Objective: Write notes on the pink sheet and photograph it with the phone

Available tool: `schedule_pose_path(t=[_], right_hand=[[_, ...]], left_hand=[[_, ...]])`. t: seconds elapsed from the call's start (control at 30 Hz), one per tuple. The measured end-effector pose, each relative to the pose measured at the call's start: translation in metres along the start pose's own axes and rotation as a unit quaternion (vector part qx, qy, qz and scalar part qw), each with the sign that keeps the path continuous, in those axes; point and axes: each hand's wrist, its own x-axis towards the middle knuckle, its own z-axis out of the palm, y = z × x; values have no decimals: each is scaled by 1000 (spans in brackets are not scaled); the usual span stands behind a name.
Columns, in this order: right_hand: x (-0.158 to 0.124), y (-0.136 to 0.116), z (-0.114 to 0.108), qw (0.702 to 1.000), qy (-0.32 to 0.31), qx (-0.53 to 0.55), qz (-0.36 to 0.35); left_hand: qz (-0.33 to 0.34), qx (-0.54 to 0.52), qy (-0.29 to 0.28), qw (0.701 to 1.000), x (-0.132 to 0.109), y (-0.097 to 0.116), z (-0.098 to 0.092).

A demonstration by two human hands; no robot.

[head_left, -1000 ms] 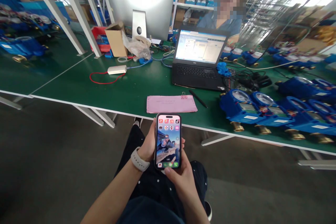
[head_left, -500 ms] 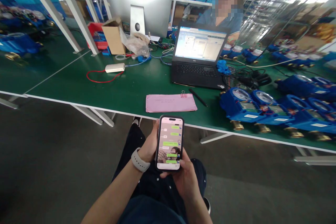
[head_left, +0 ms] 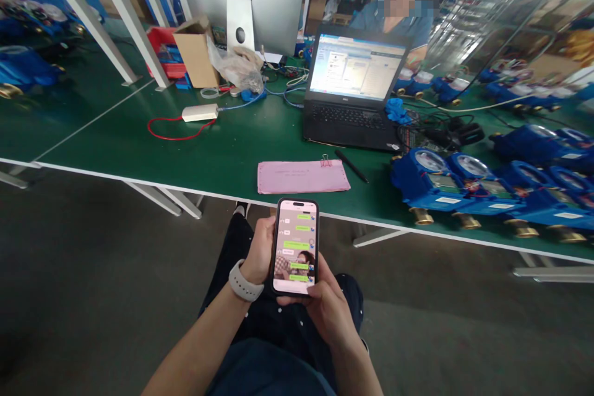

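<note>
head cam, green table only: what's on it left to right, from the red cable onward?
Red cable → white adapter box → cardboard box → plastic bag → pink paper → black pen → blue water meters. The laptop overlaps the paper and pen span, so it is left out.

A green table (head_left: 241,154) with a white front edge stretches ahead of the fingers (head_left: 266,232). Straight beyond them, near that edge, lies a pink paper pad (head_left: 301,176) with a binder clip, a black pen (head_left: 351,166) just to its right. Farther back stands an open laptop (head_left: 350,96). Right of the fingers sit rows of blue water meters (head_left: 468,189) with brass fittings. Far to the left lie a white adapter (head_left: 199,112) with a red cable (head_left: 171,131), a cardboard box (head_left: 197,52) and a monitor stand (head_left: 240,28).
</note>
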Motion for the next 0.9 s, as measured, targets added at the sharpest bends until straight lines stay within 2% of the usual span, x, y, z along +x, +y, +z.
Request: schedule_pose_path(t=[0.17, 0.23, 0.37, 0.5, 0.6, 0.67, 0.77, 0.9], right_hand=[[0, -3, -5, 998, -55, 4, -9], [0, -3, -5, 998, -59, -6, -19], [5, 0, 0, 996, 27, -75, -45], [14, 5, 3, 980, 113, -155, -58], [19, 7, 3, 972, 142, -176, -67], [20, 6, 1, 978, 131, -138, -84], [21, -3, -1, 986, 111, -55, -110], [26, -25, 0, 980, 150, 14, -132]], left_hand=[[0, -4, 8, 1000, 2, 1, 4], [8, 2, 13, 1000, 2, 1, 5], [31, 22, 16, 999, 3, -3, 7], [39, 16, 5, 999, 3, -7, 8], [34, 12, 14, 999, 3, -8, 8], [36, 6, 38, 999, 4, -10, 8], [92, -23, 89, 992, 5, -16, 8], [217, 12, 121, 969, 4, -28, 6]])
